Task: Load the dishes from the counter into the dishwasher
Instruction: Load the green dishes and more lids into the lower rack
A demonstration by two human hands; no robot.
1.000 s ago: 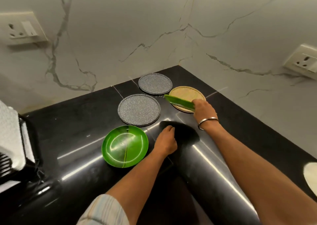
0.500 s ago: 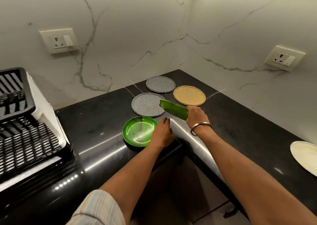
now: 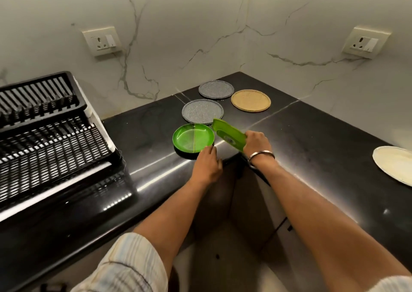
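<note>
Two green plates matter now: I have lifted one (image 3: 229,137) off the counter (image 3: 312,135) in my right hand (image 3: 256,142), tilted, gripped by its near edge. The other (image 3: 192,138) lies flat just beyond my left hand (image 3: 207,164), whose curled fingers touch its rim without gripping. Farther off sit two grey plates (image 3: 201,113) and a tan one (image 3: 250,100). The rack (image 3: 49,131), far left of that hand, has come into view, so loading looks next.

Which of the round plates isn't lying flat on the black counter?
The green plate held tilted in the right hand. The other green plate, both speckled grey plates and the tan one lie flat.
</note>
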